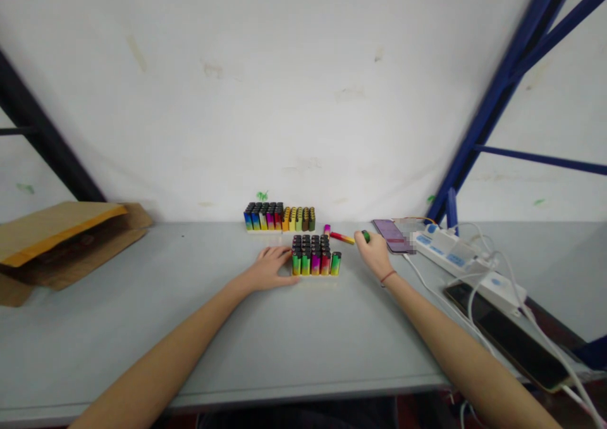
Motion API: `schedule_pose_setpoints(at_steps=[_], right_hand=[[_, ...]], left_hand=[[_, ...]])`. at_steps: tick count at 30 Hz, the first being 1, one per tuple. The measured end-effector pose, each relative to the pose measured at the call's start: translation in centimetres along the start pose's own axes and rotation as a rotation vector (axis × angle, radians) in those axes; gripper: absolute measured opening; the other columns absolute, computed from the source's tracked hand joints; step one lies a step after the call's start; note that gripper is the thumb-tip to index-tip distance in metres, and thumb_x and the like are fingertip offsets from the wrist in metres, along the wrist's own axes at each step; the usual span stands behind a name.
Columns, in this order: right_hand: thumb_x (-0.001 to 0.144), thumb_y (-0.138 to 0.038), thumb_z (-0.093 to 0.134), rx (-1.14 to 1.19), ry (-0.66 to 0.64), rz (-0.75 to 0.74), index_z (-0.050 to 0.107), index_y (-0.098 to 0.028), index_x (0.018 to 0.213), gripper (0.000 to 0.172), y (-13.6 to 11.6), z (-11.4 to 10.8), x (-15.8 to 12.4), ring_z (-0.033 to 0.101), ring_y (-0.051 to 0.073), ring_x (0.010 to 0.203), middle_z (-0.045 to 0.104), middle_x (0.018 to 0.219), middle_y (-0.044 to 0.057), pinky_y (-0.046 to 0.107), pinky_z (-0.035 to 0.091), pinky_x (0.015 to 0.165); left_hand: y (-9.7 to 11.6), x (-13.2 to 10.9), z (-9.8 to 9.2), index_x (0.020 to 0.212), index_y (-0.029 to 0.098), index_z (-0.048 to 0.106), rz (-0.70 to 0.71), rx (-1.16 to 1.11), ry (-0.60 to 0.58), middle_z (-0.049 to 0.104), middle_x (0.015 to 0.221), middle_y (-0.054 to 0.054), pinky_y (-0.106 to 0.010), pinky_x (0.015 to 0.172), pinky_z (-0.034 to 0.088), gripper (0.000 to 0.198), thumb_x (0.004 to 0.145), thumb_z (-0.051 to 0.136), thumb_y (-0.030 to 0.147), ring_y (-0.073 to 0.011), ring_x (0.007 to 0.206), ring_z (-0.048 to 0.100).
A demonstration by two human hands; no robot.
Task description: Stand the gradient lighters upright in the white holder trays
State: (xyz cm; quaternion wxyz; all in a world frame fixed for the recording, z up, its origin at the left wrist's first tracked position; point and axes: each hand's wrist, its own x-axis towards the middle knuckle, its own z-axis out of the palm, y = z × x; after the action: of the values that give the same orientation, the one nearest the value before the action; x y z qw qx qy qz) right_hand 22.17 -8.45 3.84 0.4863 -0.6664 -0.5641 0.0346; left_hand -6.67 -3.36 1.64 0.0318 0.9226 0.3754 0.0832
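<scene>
My left hand [269,271] grips the left end of a tray of lighters [315,276], thumb along its front edge and fingers at its side. Black-topped, multicoloured lighters [312,255] stand upright there in rows; the front row reaches farther right than those behind. To the right, my right hand [374,255] is closed around a green lighter [365,235], of which only one end shows. Between the hands lie a red-and-yellow lighter [342,238] and, beside it, a purple-pink one [327,230].
Against the wall stand more black-topped lighters [263,217] and a block of yellow-to-dark-green ones [298,219]. An open cardboard box [71,245] sits at left. At right are a lit phone [391,234], a power strip [455,258], a dark phone [505,334] and white cables.
</scene>
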Motion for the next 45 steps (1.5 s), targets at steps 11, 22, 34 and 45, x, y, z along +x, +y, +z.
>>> schedule_pose_setpoints(at_steps=[11,22,34,45], right_hand=[[0.077,-0.053,0.043,0.059,-0.043,0.12,0.031,-0.021,0.048,0.045,-0.6,0.1,-0.5,0.031,0.01,0.049,0.026,0.047,-0.003,0.025,0.019,0.048],[0.076,-0.043,0.041,0.087,0.006,0.168,0.031,-0.021,0.048,0.036,-0.6,0.1,-0.6,0.03,0.01,0.05,0.024,0.049,-0.004,0.025,0.019,0.048],[0.077,-0.039,0.04,0.055,-0.05,0.112,0.031,-0.021,0.048,0.036,-0.4,0.4,-0.6,0.031,0.01,0.048,0.023,0.048,-0.004,0.026,0.017,0.047],[0.091,-0.052,0.026,0.206,-0.261,-0.05,0.051,-0.019,0.075,0.044,-1.6,0.0,-1.2,0.046,0.014,0.065,0.053,0.068,0.0,0.026,0.034,0.063]], left_hand=[[-0.1,0.1,0.2,0.131,0.015,0.047,0.001,0.002,0.009,0.043,0.137,-0.015,-0.048,0.108,0.021,0.074,0.079,0.049,0.067,-0.0323,0.126,0.038],[0.0,0.0,0.0,0.13,0.018,0.048,0.001,0.009,-0.006,0.043,0.137,-0.014,-0.047,0.108,0.021,0.07,0.079,0.049,0.067,-0.0311,0.126,0.038],[0.1,0.0,-0.1,0.129,0.018,0.049,-0.002,-0.018,0.004,0.043,0.137,-0.013,-0.048,0.108,0.021,0.071,0.078,0.049,0.067,-0.032,0.126,0.038],[-0.2,0.0,0.2,0.13,0.017,0.048,0.0,-0.01,0.01,0.042,0.138,-0.014,-0.048,0.108,0.02,0.073,0.078,0.048,0.069,-0.0328,0.127,0.037]])
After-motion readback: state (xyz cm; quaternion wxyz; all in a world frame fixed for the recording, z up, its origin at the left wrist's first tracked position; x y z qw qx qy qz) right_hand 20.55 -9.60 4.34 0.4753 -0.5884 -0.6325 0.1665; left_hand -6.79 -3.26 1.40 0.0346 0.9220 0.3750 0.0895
